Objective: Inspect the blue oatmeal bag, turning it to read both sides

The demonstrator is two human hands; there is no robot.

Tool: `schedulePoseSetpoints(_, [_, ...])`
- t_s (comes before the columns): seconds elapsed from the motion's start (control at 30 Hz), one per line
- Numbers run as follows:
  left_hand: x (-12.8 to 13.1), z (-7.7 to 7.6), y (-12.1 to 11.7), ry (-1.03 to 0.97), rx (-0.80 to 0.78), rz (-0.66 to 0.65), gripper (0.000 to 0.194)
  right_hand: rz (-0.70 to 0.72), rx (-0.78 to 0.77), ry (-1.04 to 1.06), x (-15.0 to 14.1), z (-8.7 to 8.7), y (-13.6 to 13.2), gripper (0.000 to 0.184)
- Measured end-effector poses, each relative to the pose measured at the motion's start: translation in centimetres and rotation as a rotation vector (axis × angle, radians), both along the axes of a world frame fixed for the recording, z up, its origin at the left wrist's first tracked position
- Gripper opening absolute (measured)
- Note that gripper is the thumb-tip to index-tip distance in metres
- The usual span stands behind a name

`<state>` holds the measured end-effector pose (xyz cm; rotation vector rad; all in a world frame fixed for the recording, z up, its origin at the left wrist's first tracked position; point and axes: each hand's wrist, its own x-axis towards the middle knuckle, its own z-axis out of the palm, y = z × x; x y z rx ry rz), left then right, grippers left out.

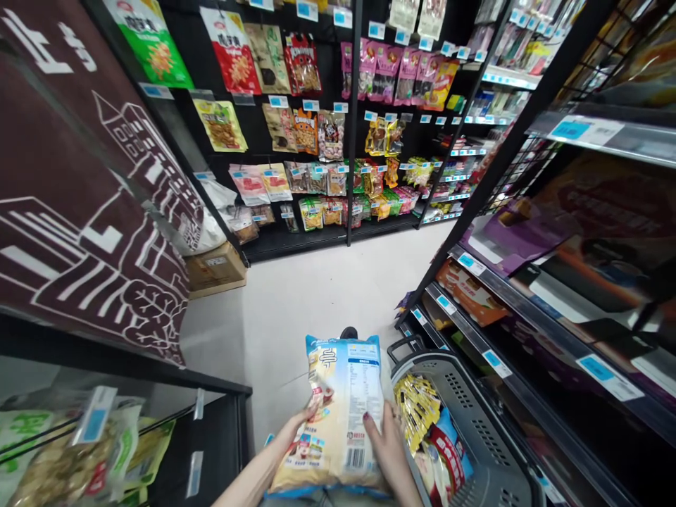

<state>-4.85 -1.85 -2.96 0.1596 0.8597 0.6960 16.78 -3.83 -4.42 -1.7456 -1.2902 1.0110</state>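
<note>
Left grip (pixel 302 421) and right grip (pixel 389 443), both part-closed, hold blue-and-cream bag (pixel 338 401) between them; grey basket (pixel 475 408) containing packets (pixel 417 408) just beside right grip.

Hands (pixel 389 442) hold bag (pixel 341 405); basket (pixel 474 414) beside.

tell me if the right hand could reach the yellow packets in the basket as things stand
Probably yes: the basket is open beside the right hand, and nothing seems to cover the yellow packets from above. The hand holds the bag, though, so it would likely have to let go first.
</note>
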Motion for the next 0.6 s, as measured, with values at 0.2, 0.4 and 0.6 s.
schedulePoseSetpoints(0.2, [0.2,1.8,0.4,-0.045,-0.02,-0.133,0.047,0.052,0.034,0.479,0.5,1.0,-2.5,0.062])
schedulePoseSetpoints(0.4, [2.6,1.9,1.1,-0.12,-0.036,-0.259,0.05,-0.086,-0.066,0.558,3.0,-0.9,-3.7,0.081])
schedulePoseSetpoints(0.6, [3.1,1.9,-0.4,0.152,0.227,-0.112,0.06,-0.205,-0.147,0.754,2.6,-2.5,-4.3,0.092])
